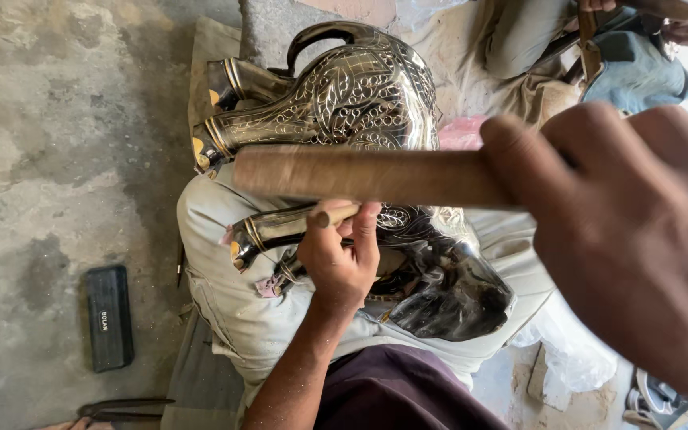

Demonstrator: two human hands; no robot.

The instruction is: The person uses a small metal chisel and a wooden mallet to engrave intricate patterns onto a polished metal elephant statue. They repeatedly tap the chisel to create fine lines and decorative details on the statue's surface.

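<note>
A shiny engraved metal animal figure (pixel 360 95) lies on its side across a pale cloth-covered cushion (pixel 224 302) on my lap, its legs pointing left. My left hand (pixel 340 259) rests on the figure's lower part and is closed around a thin punch (pixel 334 214) with a pale blunt end, set against the metal beside a banded leg (pixel 268 231). Close to the camera at right, my right hand (pixel 639 239) grips a thick wooden handle (pixel 368 175) that reaches left across the figure. The handle's head is not visible.
A black rectangular block (pixel 109 318) and dark tongs (pixel 125 408) lie on the stained concrete floor at left. Another person (pixel 535 40) sits at the top right. A white plastic bag (pixel 571 354) and a sandal (pixel 662 402) are at the bottom right.
</note>
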